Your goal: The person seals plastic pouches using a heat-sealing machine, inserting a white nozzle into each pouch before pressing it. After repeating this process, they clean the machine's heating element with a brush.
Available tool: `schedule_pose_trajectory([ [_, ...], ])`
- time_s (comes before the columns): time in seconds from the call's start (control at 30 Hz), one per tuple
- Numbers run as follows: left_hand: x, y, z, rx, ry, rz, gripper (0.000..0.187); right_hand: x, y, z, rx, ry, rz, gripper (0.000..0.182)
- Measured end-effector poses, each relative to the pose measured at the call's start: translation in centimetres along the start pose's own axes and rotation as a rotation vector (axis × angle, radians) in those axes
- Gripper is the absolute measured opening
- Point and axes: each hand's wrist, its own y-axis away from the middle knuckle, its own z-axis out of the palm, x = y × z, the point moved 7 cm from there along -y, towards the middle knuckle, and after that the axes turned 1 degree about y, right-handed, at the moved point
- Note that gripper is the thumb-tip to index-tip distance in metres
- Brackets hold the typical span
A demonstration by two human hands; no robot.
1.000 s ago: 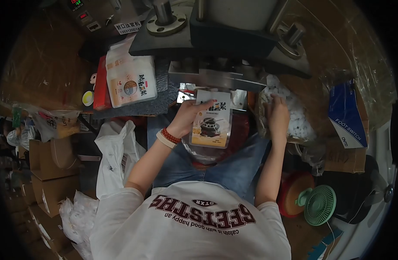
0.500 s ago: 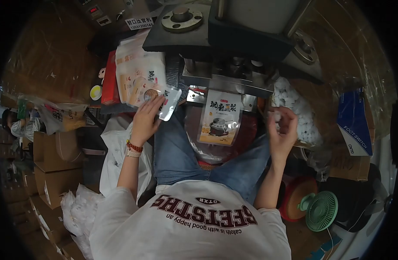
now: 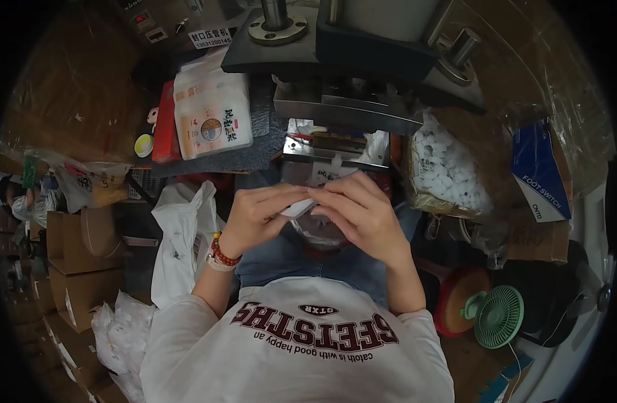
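On the far left, a flat red box [image 3: 164, 127] stands just beside a stack of white printed plastic pouches [image 3: 213, 121], which lies on a dark, rough-surfaced mat [image 3: 261, 144]. Nearer, below the mat, hangs a crumpled white plastic bag [image 3: 181, 235].

In the middle, over the lap, the left hand [image 3: 260, 211] has its fingers drawn together on a pale, thin plastic pouch [image 3: 299, 207], tilted so that mostly a narrow strip shows. It looks light, soft and rather slippery, apt to bend or crease; the edges seem the best place to take hold, pinched between thumb and fingers. Just beyond, partly hidden by the hands, a second white pouch with dark lettering [image 3: 327, 172] sits below a grey metal press bar [image 3: 349, 107].

The right hand [image 3: 362, 211] meets the left — fingers bent, tips close together at the pouch's right end — but I cannot tell whether they grip it or something small.

Farther right, small white plastic pieces [image 3: 446, 168] fill an open clear bag, and beyond stands a blue cardboard box marked FOOT SWITCH [image 3: 538, 174].
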Motion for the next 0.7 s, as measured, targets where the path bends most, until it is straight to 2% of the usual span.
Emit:
schedule_pose_trajectory([
  [0.03,-0.3,0.0,0.7,-0.001,0.003,0.001,0.032,0.3,0.1,-0.3,-0.006,-0.035,-0.005,0.044],
  [0.07,-2.6,0.3,2.8,-0.111,0.169,-0.209,0.026,0.6,0.0,-0.4,-0.005,-0.033,-0.004,0.044],
  [0.13,-6.3,0.8,7.2,-0.296,0.41,-0.649,0.018,2.7,0.1,-2.0,0.214,0.132,0.198,0.045],
  [0.17,-6.9,0.5,8.5,-0.291,0.408,-0.645,0.018,4.2,0.9,-3.0,0.268,0.139,0.302,0.039],
  [0.23,-8.2,-0.3,10.3,-0.036,0.97,-0.767,0.022,8.2,3.7,-5.6,0.314,0.158,0.438,0.034],
  [0.3,-8.3,-1.7,10.3,-0.022,1.067,-0.826,0.024,10.2,4.9,-9.3,0.397,0.301,0.612,0.029],
  [0.33,-8.9,-2.1,10.6,-0.013,1.12,-0.879,0.025,11.5,5.3,-9.9,0.396,0.301,0.615,0.029],
  [0.4,-9.2,-2.9,10.9,-0.02,1.223,-0.952,0.025,14.5,6.1,-9.0,0.191,0.731,0.656,0.023],
  [0.5,-10.5,-2.7,11.3,0.035,1.197,-0.983,0.027,17.3,7.0,-6.8,0.115,0.633,0.753,0.023],
  [0.57,-10.6,-2.4,11.2,0.057,1.218,-0.952,0.031,17.4,7.2,-6.9,0.135,0.586,0.736,0.024],
  [0.63,-11.1,-2.6,10.2,-0.059,0.987,-0.942,0.031,16.9,7.1,-6.9,0.16,0.543,0.715,0.024],
  [0.67,-11.6,-2.7,7.9,-0.121,0.66,-0.907,0.033,16.1,7.1,-7.6,0.254,0.521,0.717,0.025],
  [0.7,-12.5,-2.4,5.0,0.044,0.4,-0.85,0.039,15.2,7.2,-8.3,0.349,0.498,0.72,0.025],
])
